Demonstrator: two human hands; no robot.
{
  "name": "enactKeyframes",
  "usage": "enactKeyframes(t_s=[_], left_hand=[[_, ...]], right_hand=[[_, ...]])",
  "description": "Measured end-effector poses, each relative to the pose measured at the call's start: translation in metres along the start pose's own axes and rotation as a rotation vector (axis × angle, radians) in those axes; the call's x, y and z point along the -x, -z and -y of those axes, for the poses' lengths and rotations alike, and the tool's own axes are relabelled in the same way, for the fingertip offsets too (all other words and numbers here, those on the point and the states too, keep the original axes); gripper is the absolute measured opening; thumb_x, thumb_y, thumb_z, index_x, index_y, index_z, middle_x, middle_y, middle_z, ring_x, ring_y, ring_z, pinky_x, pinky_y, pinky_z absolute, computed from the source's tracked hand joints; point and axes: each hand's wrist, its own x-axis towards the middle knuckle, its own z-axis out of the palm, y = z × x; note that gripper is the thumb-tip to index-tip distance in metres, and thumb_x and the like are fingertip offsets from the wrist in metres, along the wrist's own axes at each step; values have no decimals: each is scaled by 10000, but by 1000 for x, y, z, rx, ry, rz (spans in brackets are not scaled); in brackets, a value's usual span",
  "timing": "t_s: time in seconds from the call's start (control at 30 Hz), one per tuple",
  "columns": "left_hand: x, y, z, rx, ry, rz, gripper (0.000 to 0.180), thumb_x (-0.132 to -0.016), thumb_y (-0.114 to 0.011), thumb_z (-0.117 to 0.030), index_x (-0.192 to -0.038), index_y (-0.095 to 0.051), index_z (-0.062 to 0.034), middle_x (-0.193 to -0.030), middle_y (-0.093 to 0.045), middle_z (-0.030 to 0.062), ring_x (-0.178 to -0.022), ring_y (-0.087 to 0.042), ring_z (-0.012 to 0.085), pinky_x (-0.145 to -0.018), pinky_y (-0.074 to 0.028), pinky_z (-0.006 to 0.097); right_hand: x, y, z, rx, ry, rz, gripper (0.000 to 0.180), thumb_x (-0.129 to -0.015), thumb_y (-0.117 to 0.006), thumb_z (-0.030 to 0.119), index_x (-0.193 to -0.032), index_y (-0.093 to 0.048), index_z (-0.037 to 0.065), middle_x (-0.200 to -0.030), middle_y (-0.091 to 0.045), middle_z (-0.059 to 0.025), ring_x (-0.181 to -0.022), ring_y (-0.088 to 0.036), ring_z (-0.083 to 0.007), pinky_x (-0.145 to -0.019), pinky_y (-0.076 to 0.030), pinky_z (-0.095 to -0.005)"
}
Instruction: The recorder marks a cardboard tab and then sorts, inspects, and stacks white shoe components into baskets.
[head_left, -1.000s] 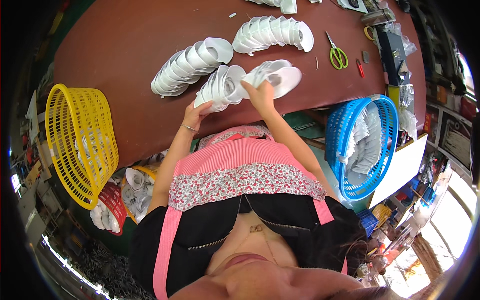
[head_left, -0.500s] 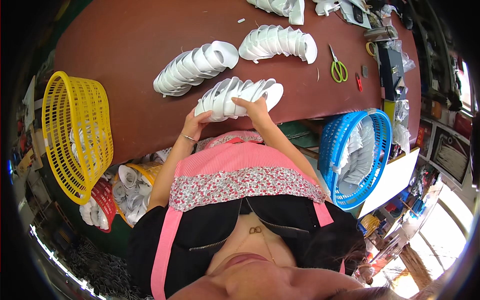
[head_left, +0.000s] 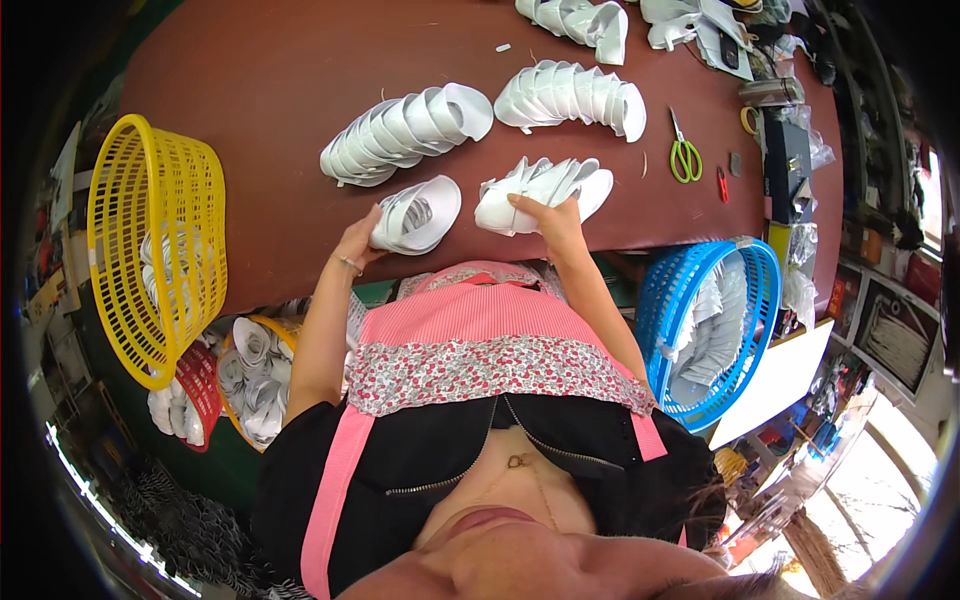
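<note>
Along the near edge of the red-brown table, each of my hands grips a nested bundle of white curved pieces that look like shoe uppers. My left hand is closed on the left end of a short bundle of uppers, whose open loops face right. My right hand presses its thumb over a second bundle of uppers; its other fingers are mostly hidden behind. A gap of bare table separates the two bundles. Just beyond them lie two longer nested rows, one on the left and one on the right.
Green-handled scissors and a small red tool lie right. Another white row sits at the far edge. A yellow basket stands left, a blue basket right, both holding white pieces. Below left, another basket holds more.
The single bundle that both hands held has come apart into two. My left hand has moved left and slightly down with one part, my right hand to the right with the other.
</note>
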Motion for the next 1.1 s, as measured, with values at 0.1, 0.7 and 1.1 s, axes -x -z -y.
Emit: enactKeyframes(t_s=[0.1,0.7,1.1], left_hand=[[-12,1,-20,-60,-9,-369,447,-924,-617,-496,-1105,-645,-88,-1074,-669,62,-1036,-619,200,-872,-482,440],[63,-138,-24,-446,-793,309,362,-757,-827,-61,-999,-557,-47,-974,-571,-1,-916,-564,87,-838,-490,252],[66,-141,-30,-16,-319,491,385,-916,-652,-72,-1271,-533,16,-1152,-638,64,-1043,-606,127,-930,-473,271]], right_hand=[[-1,-8,-4,-13,-61,-11,485,-741,-794,23,-1165,-589,-95,-1081,-670,-155,-926,-683,-235,-802,-557,-350],[35,-22,-13,-202,-6,-62,433,-817,-740,91,-1196,-579,-46,-1100,-660,-135,-980,-662,-230,-817,-548,-369],[51,6,-2,-256,105,48,419,-832,-726,139,-1181,-592,-49,-1058,-656,-109,-923,-640,-196,-796,-505,-318]])
